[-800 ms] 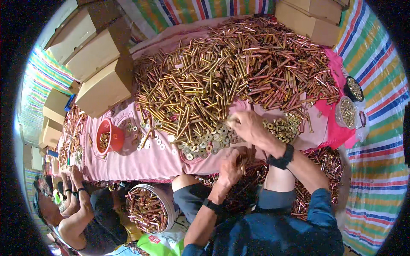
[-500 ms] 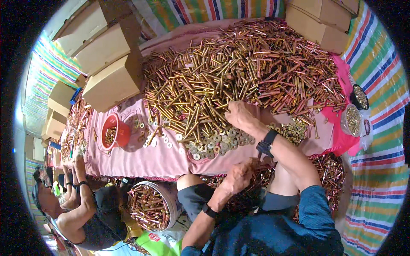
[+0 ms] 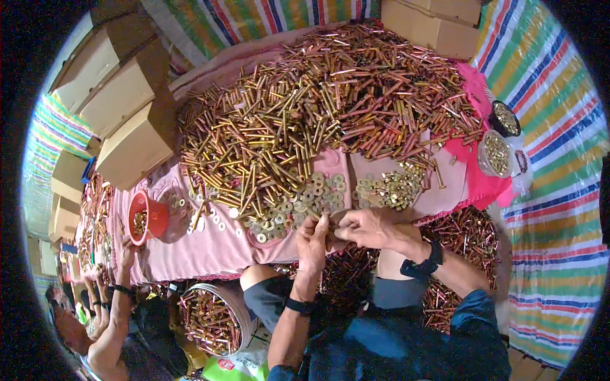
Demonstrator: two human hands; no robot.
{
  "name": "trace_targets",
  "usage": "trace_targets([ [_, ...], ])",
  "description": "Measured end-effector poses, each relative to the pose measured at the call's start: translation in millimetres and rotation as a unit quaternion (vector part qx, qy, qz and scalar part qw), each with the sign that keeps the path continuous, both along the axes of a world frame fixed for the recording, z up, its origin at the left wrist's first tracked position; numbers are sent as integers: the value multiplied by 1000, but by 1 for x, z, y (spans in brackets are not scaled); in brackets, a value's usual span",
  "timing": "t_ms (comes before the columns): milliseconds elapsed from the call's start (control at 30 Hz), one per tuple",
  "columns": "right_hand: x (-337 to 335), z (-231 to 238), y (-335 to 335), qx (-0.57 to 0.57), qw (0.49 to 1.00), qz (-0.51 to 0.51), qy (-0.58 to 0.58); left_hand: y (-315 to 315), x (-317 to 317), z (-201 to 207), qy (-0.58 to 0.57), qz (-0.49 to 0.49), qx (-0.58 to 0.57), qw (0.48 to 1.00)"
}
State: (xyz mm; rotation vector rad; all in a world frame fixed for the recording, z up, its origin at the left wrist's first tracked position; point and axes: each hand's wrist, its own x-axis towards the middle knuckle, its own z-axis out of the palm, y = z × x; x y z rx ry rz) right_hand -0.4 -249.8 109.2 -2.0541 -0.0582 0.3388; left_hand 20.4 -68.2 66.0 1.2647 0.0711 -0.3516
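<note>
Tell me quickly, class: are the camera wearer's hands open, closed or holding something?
Left hand: closed, fingertips pinched; anything held cannot be told.
Right hand: closed, fingers curled; contents unclear.

One left hand point(image 3: 311, 244) and one right hand point(image 3: 366, 230), with two black wristbands point(image 3: 300, 307). One big heap of bolts point(image 3: 286, 114), one spread of washers point(image 3: 279, 219) and one pile of nuts point(image 3: 394, 188) on the table point(image 3: 210, 257), each too many to count. Two tubs point(image 3: 494, 154) at the right. One red bucket point(image 3: 159, 222), one white bucket point(image 3: 237, 309). Two boxes point(image 3: 419, 32) at the back right, at least three large ones at the left. At least one co-worker point(image 3: 119, 324).
</note>
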Motion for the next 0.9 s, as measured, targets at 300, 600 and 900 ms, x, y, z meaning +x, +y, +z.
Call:
trace_targets([
  [300, 35, -8, -82, -171, 957, -176, -155, -22, 3, -2, -205, 58, 140, 967],
  [600, 22, -48, -96, -324, 878, -4, -352, -24, 7, -25, -303, 69, 255, 916],
  [900, 39, -12, -95, -274, 930, -119, -215, -18, 9, -25, -356, 70, 299, 883],
])
